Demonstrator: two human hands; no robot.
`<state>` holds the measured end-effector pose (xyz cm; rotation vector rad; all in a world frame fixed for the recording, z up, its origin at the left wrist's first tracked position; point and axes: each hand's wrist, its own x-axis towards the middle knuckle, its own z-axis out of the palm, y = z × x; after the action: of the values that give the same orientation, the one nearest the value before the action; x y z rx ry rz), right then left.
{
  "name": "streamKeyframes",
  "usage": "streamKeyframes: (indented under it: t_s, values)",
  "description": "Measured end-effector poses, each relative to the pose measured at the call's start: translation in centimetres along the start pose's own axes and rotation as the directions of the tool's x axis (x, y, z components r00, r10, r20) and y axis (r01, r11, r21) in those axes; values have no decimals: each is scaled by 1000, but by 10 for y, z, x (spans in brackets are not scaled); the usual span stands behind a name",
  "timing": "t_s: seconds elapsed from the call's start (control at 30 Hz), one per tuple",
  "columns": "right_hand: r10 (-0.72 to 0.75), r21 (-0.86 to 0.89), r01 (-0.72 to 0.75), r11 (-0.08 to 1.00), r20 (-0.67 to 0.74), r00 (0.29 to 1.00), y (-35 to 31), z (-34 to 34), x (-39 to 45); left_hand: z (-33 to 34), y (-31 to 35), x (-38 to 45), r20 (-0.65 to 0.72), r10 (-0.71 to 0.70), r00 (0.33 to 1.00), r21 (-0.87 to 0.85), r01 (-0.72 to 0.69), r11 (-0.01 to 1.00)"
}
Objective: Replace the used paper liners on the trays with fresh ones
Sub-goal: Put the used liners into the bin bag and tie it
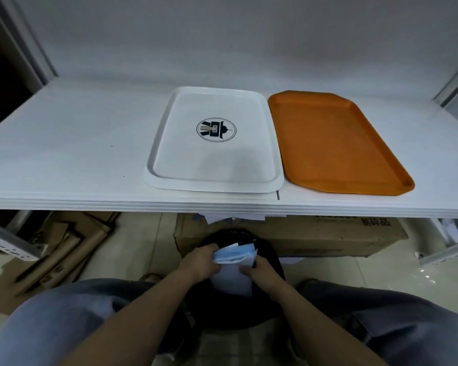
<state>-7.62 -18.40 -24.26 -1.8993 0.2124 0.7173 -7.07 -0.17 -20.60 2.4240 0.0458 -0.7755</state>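
Note:
A white tray with a round dark logo lies on the white table, and an orange tray lies right beside it; neither has a liner on it. Below the table edge, between my knees, stands a black bin. Over its mouth both hands hold a bundle of crumpled white and pale blue paper liners. My left hand grips the bundle's left side. My right hand grips its right side, fingers curled over the paper.
The white table has bare surface left of the trays. Under it a cardboard box with white papers sticking out stands behind the bin. Flattened cardboard lies on the floor at left, metal rack rails at both sides.

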Motion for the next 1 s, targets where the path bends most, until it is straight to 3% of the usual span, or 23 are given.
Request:
streamKeyframes:
  t_s: [0.27, 0.47, 0.63, 0.73, 0.9, 1.0]
  values:
    - [121, -144, -111, 983, 61, 991, 23, 11, 12, 24, -11, 16, 96, -21, 995, 219, 0, 976]
    - [167, -208, -134, 969, 150, 975, 14, 13, 22, 33, -13, 26, 78, -87, 993, 325, 57, 944]
    - [154, -128, -142, 981, 85, 984, 18, 14, 27, 40, -15, 35, 112, -147, 983, 366, 96, 926]
    - [132, -229, -109, 967, 86, 988, 20, 18, 33, 45, -13, 36, 150, -151, 977, 400, 80, 913]
    - [215, -403, -209, 891, -31, 976, 27, 24, 39, 51, -3, 25, 101, -27, 995, 560, -35, 828]
    - [109, -513, -144, 846, -99, 989, 25, 17, 30, 56, 1, 23, 119, 45, 992, 648, -112, 753]
